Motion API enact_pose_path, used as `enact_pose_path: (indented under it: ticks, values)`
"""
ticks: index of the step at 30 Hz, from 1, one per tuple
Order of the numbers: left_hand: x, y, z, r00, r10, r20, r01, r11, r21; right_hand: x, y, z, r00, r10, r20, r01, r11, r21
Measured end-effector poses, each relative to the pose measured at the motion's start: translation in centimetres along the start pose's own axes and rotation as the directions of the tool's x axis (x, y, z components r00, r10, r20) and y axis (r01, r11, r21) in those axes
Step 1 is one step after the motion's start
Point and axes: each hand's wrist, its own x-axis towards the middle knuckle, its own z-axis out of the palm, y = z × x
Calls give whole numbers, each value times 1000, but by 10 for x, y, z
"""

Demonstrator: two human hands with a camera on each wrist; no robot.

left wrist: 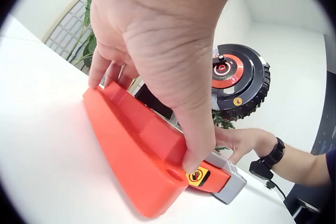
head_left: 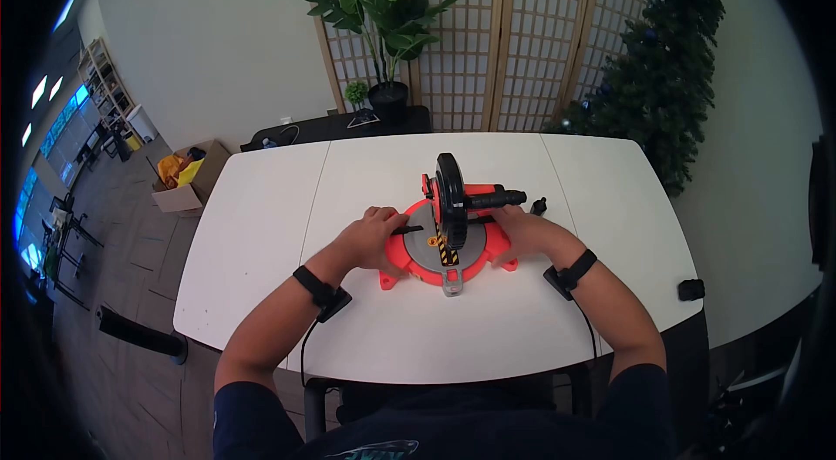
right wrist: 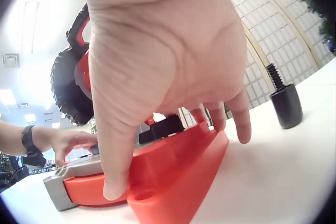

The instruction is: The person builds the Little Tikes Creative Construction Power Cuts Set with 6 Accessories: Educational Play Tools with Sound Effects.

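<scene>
Evenly, the left hand (head_left: 366, 238) and right hand (head_left: 528, 231) grip opposite ends of the red base (right wrist: 176, 174), thumbs in front, fingers curled behind. The saw (head_left: 451, 221) lies squarely between them, base running hand to hand, neither nearer; a black screw (right wrist: 286, 106) stands just beyond the right.

Behind the white worktop (head_left: 252, 251), a low black stand (head_left: 331, 126) carries a leafy plant (head_left: 394, 20) and 1 small round plant (head_left: 356, 93). A latticed folding screen (head_left: 461, 33) rises behind, with a Christmas tree (head_left: 670, 68) at its right. On the floor (head_left: 122, 260) at left sits a cardboard box (head_left: 179, 199) holding yellow items (head_left: 189, 173); a shelf (head_left: 106, 81) stands farther back. 1 small black object (head_left: 691, 289) lies near the worktop's right edge.
</scene>
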Motion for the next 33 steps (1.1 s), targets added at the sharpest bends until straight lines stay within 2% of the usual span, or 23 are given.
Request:
enact_pose_path:
  ticks: [1,3,7,12,25,28,30,31,33]
  values:
    - [1,0,0,1000,2,-1,-2,1000,-6,1,1,1,1000,0,0,0,1000,0]
    - [2,-2,-1,1000,3,-2,-3,1000,-11,5,3,2,992,-108,-70,101,990,-96]
    - [6,-7,-1,1000,21,-11,-21,999,-40,9,3,-1,992,-105,-73,102,994,-49]
    - [13,-17,4,998,50,-37,-52,997,-55,16,15,8,982,-108,-156,108,994,-8]
    - [12,-10,5,999,-29,-34,28,999,-40,2,0,-6,984,-62,-170,74,995,69]
    - [12,-9,4,999,-44,-29,43,999,-34,-4,14,-11,966,-21,-258,44,995,85]
    - [12,-7,5,998,-50,-23,49,998,-38,-6,35,-15,915,23,-403,-62,994,-85]
    - [11,-5,8,998,-46,-53,44,998,-44,-10,41,-16,915,22,-402,-61,994,-86]
    - [11,-2,8,995,-46,-84,42,998,-51,-16,47,-18,867,178,-465,-256,960,-110]
